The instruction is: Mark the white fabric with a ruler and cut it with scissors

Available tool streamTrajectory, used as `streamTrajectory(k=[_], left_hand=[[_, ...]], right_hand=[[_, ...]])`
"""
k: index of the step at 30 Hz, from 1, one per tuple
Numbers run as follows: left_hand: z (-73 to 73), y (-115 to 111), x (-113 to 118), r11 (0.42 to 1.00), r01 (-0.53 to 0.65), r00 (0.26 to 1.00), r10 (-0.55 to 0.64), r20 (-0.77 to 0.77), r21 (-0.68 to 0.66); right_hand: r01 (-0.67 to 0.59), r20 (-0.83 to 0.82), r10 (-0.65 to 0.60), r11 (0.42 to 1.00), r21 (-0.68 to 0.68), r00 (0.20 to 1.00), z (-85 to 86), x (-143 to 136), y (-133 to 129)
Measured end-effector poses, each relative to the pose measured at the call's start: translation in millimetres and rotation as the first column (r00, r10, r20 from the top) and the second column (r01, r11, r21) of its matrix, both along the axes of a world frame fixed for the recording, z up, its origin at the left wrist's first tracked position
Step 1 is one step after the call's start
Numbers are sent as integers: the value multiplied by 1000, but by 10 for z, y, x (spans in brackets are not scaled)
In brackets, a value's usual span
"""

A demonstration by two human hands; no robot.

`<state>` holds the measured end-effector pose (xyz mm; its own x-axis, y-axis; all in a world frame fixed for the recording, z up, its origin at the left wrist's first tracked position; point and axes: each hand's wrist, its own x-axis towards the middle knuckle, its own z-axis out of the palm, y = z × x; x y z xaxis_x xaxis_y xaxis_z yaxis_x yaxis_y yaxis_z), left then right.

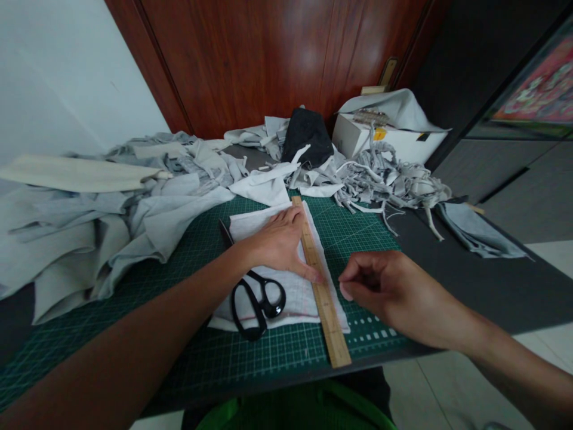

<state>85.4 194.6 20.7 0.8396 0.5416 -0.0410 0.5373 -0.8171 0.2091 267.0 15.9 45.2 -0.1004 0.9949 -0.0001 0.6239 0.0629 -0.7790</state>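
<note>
My left hand (282, 239) lies spread over a folded white cloth (290, 298), its fingertips and thumb pressing on a wooden ruler (329, 316). The ruler runs lengthwise along the cloth's right side, its near end sticking out past the cloth. Faint reddish lines show on the cloth. Black-handled scissors (262, 307) rest on the cloth's left part, their blades partly hidden under my left wrist. Right of the ruler, my right hand (385, 280) is raised with fingers curled and thumb close to the forefinger; whatever it may hold is hidden.
A green cutting mat (286, 352) covers the dark table (487, 292). Heaped grey and white fabric (147, 221) lies left. Cut strips (385, 173), a black cloth piece (307, 137) and a white box (403, 140) stand at the back. Folded grey fabric (478, 230) lies right.
</note>
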Motion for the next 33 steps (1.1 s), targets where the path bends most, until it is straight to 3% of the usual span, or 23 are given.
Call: streamTrajectory(k=[4,8,12,16,21,25,27,29,31,33], left_hand=[[7,-1,-5,1000,8,999,-8,32,-6],[25,-11,-24,1000,12,999,-11,40,-25],[34,-21,-51,1000,16,999,-16,33,-20],[24,-14,-70,1000,19,999,-18,43,-23],[23,-16,-79,999,11,999,-10,45,-39],[34,-40,-76,998,-3,999,5,32,-56],[33,-42,-75,997,-18,999,20,27,-72],[27,-25,-80,996,-28,999,30,28,-87],[22,8,-97,995,-10,999,15,50,-101],[23,44,-126,993,28,996,-17,93,-119]], right_hand=[[10,44,-14,996,94,999,-5,97,179],[133,147,-176,955,265,973,-31,414,696],[214,86,-237,953,215,968,-90,731,1286],[263,90,-292,934,241,952,-233,840,1512],[346,167,-407,888,303,898,-335,814,1442],[339,220,-433,868,362,874,-146,556,1188],[181,334,-292,928,326,896,-28,319,953],[29,465,-104,986,166,879,48,56,690],[-18,577,-6,999,35,817,69,-176,471],[-2,640,-6,1000,11,769,55,-333,346]])
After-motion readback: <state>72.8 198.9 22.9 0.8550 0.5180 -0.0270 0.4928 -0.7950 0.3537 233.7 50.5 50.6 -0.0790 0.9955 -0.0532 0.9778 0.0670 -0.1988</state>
